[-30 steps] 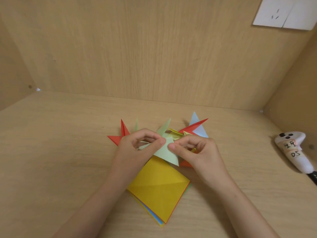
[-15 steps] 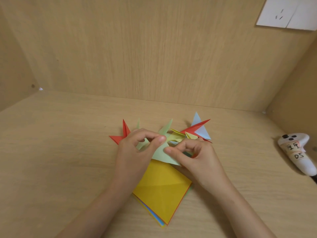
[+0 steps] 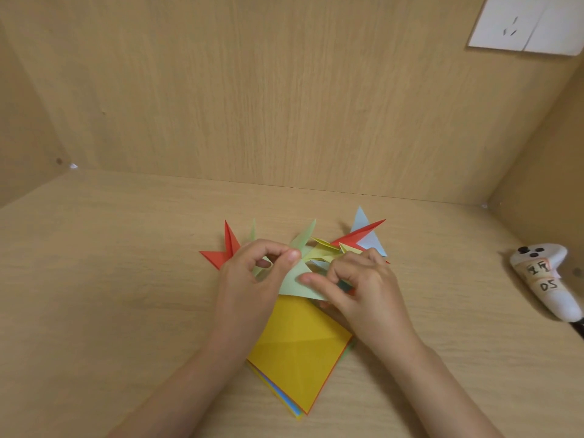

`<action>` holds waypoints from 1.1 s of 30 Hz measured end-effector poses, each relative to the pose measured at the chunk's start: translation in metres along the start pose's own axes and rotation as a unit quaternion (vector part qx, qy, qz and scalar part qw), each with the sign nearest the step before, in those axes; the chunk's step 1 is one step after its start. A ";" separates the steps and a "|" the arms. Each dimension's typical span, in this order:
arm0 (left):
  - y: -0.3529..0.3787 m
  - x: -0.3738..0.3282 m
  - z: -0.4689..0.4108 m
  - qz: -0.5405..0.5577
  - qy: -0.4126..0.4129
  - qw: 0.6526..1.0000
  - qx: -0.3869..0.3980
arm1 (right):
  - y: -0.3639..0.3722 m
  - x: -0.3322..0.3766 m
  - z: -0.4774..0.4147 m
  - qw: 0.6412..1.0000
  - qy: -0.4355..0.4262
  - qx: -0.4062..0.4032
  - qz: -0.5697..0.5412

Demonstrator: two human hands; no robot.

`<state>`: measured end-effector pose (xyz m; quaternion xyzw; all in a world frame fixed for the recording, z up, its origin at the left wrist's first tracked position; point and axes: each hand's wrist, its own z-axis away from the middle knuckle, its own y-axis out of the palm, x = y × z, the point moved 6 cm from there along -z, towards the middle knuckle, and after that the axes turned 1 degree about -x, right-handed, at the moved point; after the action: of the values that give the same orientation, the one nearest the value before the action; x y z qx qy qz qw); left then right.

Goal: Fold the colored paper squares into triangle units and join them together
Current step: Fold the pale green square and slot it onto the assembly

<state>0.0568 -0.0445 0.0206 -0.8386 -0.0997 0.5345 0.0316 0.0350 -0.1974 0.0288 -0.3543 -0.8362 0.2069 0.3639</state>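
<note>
Holds a green unit (image 3: 295, 284) between both hands at mid-counter (image 3: 94, 279), over the far corner of the stack (image 3: 300, 346). Pinches its upper left edge with the left hand (image 3: 252, 279), thumb tip flat on the paper and forefinger curled over towards it, with a small ring of space between them. Pinches its lower right part with the right hand (image 3: 363, 289), thumb laid across the green face and the other fingers curled in behind. Cannot tell whether the unit rests on the stack or hangs just above it.

Has the stack lying diamond-wise on the counter between the wrists, with a yellow square on top. Shows blue and green edges at its near corner and a thin red edge along its right side.

Has more folded units fanned out on the counter just beyond the hands. Counts a left red unit (image 3: 222, 251) with two spikes beside the left knuckles, and green points (image 3: 252, 230) rising behind that hand. Cannot tell whether those belong to the held unit. Finds a yellow unit (image 3: 322, 248) in the middle, touching the right fingers, then a right red unit (image 3: 357, 237) crossing in front of a blue unit (image 3: 361, 218).

Leaves a white controller (image 3: 543, 276) with a handwritten label lying well apart at the right edge, and a white socket (image 3: 527, 23) high on the wooden wall (image 3: 284, 90)
</note>
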 end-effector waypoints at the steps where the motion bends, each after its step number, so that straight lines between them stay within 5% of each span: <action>1: -0.002 0.002 -0.001 0.007 -0.006 1.000 -0.008 | -0.001 -0.001 0.000 1.000 0.004 -0.001 0.002; 6: 0.000 0.002 -0.003 0.014 0.008 1.000 0.007 | -0.010 -0.004 -0.001 0.993 0.067 -0.014 -0.095; 9: 0.009 -0.007 0.001 -0.021 0.059 0.997 0.040 | -0.001 0.003 -0.001 0.973 0.101 0.064 -0.199; 15: 0.001 -0.005 0.000 0.013 0.041 0.999 0.009 | 0.000 -0.006 0.002 0.960 0.167 0.069 -0.213; 23: -0.015 0.001 -0.005 0.094 -0.027 0.992 -0.075 | -0.019 -0.011 -0.001 0.985 0.119 0.010 -0.123; 26: -0.007 -0.002 -0.004 0.071 -0.015 0.997 -0.021 | -0.025 -0.007 -0.003 0.968 0.120 -0.012 -0.221; 31: 0.011 -0.007 0.002 0.093 -0.007 0.993 0.075 | -0.003 0.005 0.000 0.940 0.137 0.094 -0.297; 33: 0.013 -0.007 0.002 0.123 -0.022 0.988 0.093 | -0.006 -0.001 -0.002 0.933 0.149 0.058 -0.321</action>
<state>0.0540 -0.0591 0.0238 -0.8262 0.0538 0.5593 0.0410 0.0340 -0.2022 0.0335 -0.0718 -0.8285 0.0717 0.5508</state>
